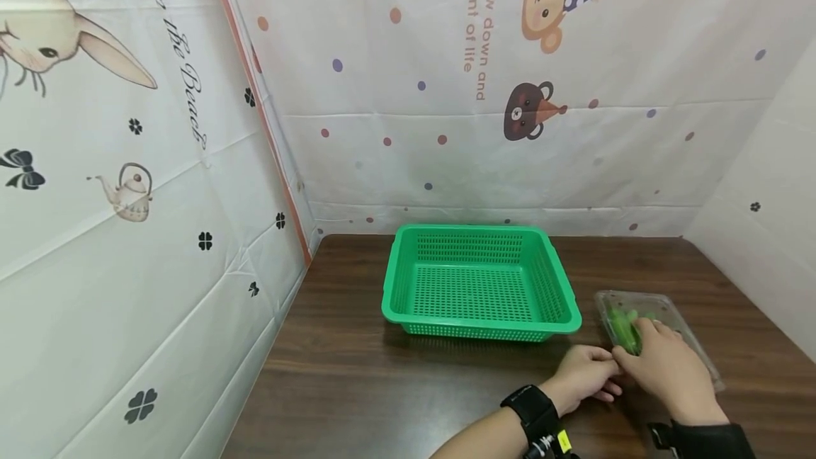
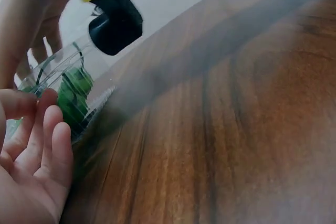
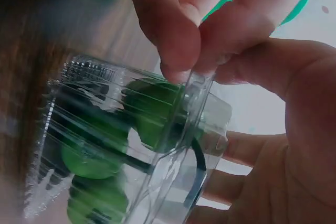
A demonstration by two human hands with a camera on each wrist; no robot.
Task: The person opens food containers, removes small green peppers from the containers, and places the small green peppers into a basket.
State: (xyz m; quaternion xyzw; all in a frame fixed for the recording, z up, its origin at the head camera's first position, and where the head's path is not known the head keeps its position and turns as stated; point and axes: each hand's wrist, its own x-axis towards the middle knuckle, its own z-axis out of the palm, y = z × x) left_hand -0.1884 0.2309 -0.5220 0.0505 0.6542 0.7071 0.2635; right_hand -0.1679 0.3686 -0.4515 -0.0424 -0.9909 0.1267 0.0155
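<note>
Nearest us, both hands meet at the near end of a clear plastic clamshell box (image 1: 656, 331) lying on the brown desk (image 1: 395, 388), toward our right.

Right hand (image 1: 669, 370): draped over the box from above, wrist high, fingers curled down. In the right wrist view the thumb and fingertips (image 3: 173, 30) pinch the raised rim of the box where lid and base meet, so this grip is closed on the plastic edge. It reads as a hold suited to prising the lid, since the pinch sits at the seam rather than round the body.

Left hand (image 1: 583, 374): low on the desk, palm turned toward the box, fingers (image 2: 50, 129) relaxed and nearly straight, lying against the box's near side. Nothing is clasped; it looks to be steadying the box so it does not slide under the other hand's pull.

Inside the box: several green vegetable pieces (image 3: 152, 108), blurred through the ribbed plastic; we cannot tell the kind or count.

Farther back, mid-desk: 1 green perforated basket (image 1: 479, 282), upright, nothing visible in it, just left of the box and apart from it.

Beyond: white cartoon-print sheets (image 1: 510, 91) as backdrop on 3 sides.
</note>
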